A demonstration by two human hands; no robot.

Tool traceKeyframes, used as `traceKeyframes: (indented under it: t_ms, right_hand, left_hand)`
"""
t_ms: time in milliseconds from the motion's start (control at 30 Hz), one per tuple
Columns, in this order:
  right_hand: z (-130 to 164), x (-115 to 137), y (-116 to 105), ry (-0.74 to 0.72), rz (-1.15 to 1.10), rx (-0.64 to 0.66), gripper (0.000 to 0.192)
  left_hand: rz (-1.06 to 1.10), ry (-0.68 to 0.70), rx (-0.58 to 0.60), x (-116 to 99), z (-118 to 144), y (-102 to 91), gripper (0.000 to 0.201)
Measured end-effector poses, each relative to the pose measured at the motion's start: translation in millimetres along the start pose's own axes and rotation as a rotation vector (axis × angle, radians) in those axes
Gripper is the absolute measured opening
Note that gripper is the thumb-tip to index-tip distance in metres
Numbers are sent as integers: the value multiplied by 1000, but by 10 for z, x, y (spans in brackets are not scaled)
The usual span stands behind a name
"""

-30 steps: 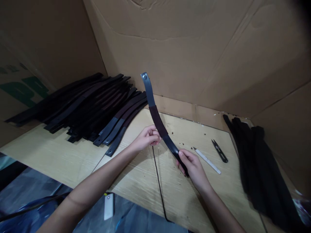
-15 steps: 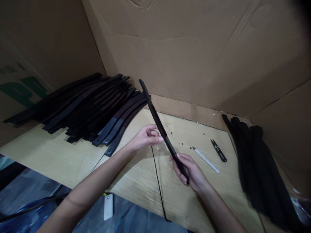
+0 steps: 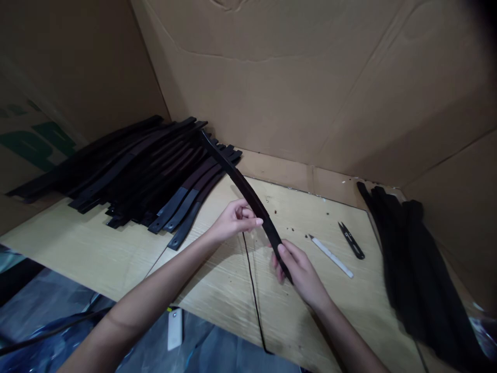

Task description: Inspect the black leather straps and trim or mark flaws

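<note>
A long, slightly curved black strip (image 3: 248,194) slants above the table, with a ridged dark middle section and smoother ends. My right hand (image 3: 297,267) is closed around its lower end, thumb on top. My left hand (image 3: 238,220) is closed in a pinch beside the strip's middle, its thumb tip at the strip's edge. A thin dark cord (image 3: 252,285) runs down from under my left hand towards the table's front edge; the curled fingers hide its upper end.
Many similar black strips (image 3: 135,171) lie piled at the left. Black thread snips (image 3: 351,241) and a white pen-like tool (image 3: 331,256) rest on the wooden table (image 3: 217,290). Black sleeve-like pieces (image 3: 415,264) lie at the right. Cardboard walls (image 3: 291,93) enclose the back and sides.
The strip has turned in my right hand, showing its broader face, and its far end has swung left. My left hand has barely moved.
</note>
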State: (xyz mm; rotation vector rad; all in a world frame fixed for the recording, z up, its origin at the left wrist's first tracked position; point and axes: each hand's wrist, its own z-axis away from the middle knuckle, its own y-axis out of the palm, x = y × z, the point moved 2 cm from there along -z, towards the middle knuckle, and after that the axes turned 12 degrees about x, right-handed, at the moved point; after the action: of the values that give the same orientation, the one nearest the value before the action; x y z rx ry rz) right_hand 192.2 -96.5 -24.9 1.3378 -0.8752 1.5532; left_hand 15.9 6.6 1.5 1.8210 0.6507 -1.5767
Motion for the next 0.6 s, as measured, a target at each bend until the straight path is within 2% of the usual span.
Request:
traceKeyframes:
  t_ms: [133, 333, 467, 600]
  right_hand:
    - [5, -32, -33, -34, 242, -91, 37]
    - [31, -60, -50, -59, 362, -123, 38]
    - [23, -97, -55, -32, 319, -104, 42]
    - [8, -70, -33, -13, 142, -61, 44]
  left_hand:
    - [36, -39, 51, 6, -4, 0, 21]
    - [57, -24, 21, 65, -21, 11, 18]
    - [64, -21, -18, 96, -15, 15, 15]
    - [51, -26, -24, 86, -6, 17, 15]
